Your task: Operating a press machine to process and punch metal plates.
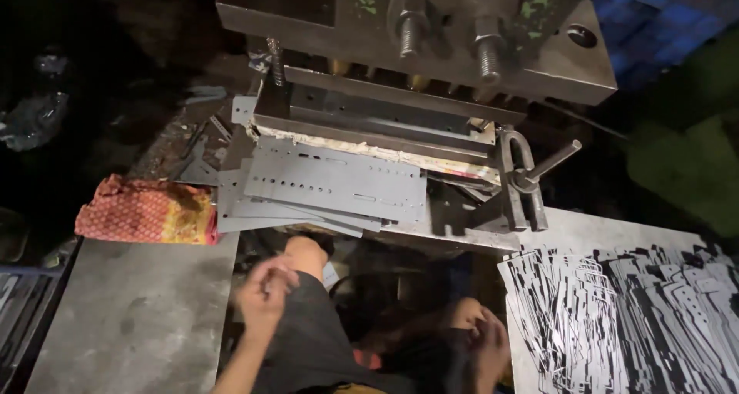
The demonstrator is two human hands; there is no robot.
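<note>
Both hands blurred below the press bed.
Left hand (265, 286) loosely curled, empty; right hand (486, 346) unclear; punched strips (335, 184) lie crosswise along the bed's front edge.

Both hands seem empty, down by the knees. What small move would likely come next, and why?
Probably the right hand reaches to the pile of metal strips beside it: it holds nothing, and punched sheets lie at the press. The left hand looks empty too.
</note>
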